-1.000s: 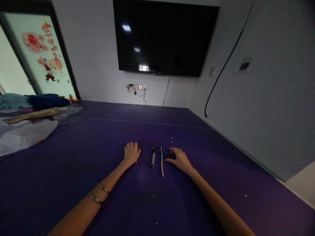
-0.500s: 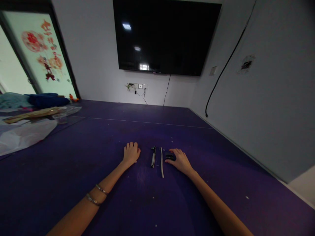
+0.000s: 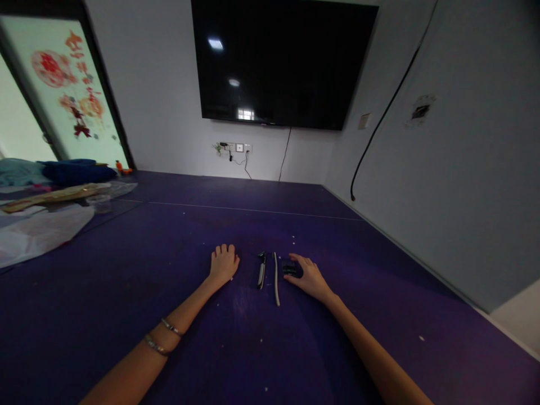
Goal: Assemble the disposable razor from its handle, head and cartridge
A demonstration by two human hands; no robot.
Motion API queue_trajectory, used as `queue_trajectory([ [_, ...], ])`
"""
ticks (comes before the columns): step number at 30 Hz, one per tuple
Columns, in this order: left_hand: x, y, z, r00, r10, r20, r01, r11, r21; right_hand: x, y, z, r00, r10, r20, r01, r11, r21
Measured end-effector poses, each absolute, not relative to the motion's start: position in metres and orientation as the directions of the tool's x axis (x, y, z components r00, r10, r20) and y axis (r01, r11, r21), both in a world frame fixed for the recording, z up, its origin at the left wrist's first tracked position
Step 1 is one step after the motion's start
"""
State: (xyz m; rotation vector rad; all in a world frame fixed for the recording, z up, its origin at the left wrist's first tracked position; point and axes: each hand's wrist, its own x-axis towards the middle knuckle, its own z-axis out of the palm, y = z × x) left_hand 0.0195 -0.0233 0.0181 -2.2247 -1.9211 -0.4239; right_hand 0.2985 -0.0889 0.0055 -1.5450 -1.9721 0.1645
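Note:
My left hand point(image 3: 224, 264) lies palm down on the purple surface point(image 3: 189, 349), its fingers stretched forward, holding nothing. Just right of it is a razor point(image 3: 261, 273) with a black and pale handle, head pointing away from me. Beside the razor lies a slim whitish stick point(image 3: 277, 284), which looks like a toothbrush, roughly parallel to it. My right hand point(image 3: 310, 277) has its thumb and fingers curved round the near and far sides of a small black case-like object point(image 3: 289, 268), whose details are too dark to make out.
A large television point(image 3: 287, 62) hangs on the far wall above sockets point(image 3: 239, 148) with cords. A black cable point(image 3: 379, 121) dangles along the right wall. Plastic sheeting point(image 3: 46, 233), a tan strip point(image 3: 50, 197) and folded blue cloth point(image 3: 80, 171) lie at the left.
The view has shifted very slightly. The small black object sits at a slightly different angle between my right thumb and fingers; my left hand, the razor and the whitish stick stay put.

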Motion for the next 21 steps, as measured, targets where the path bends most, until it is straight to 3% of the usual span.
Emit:
queue_trajectory([
  [5, 0.0201, -0.0246, 0.0195, 0.133, 0.939, 0.318, 0.986, -0.159, 0.055, 0.3092, -0.0850, -0.0007, -0.151, 0.918, 0.367, 0.766, 0.343, -0.543],
  [21, 0.0184, -0.0238, 0.0183, 0.154, 0.929, 0.335, 0.982, -0.182, 0.053, 0.3084, -0.0851, -0.0005, -0.162, 0.909, 0.384, 0.760, 0.363, -0.540],
])
